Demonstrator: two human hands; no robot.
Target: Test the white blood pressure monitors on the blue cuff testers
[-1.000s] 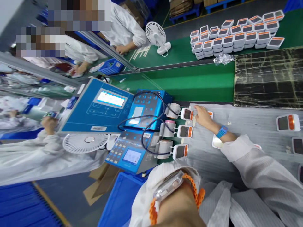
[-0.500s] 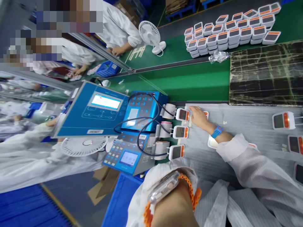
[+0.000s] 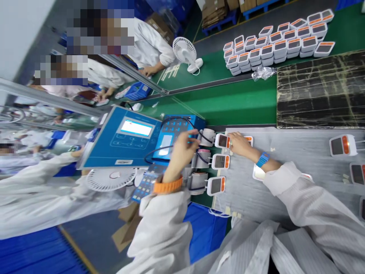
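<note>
My left hand (image 3: 182, 150) reaches out over the blue test units (image 3: 176, 131), fingers curled near the black tubing (image 3: 199, 134) beside the top cuff cylinder (image 3: 207, 137). My right hand (image 3: 238, 144) rests on the grey foam mat (image 3: 299, 160), fingertips touching the top white-and-orange monitor (image 3: 222, 140). Two more monitors (image 3: 220, 161) sit below it, each plugged to a cuff cylinder (image 3: 203, 159). An orange strap circles my left wrist, a blue one my right.
A large blue console with a lit screen (image 3: 125, 139) stands at the left. Stacked monitors (image 3: 273, 43), a white fan (image 3: 186, 53) and a black taped block (image 3: 319, 91) lie on the green belt. More monitors (image 3: 343, 145) sit at the right. Co-workers in white coats work on the left.
My left arm has swung up from the near edge to the test units and cuffs. My right hand has stayed at the top monitor.
</note>
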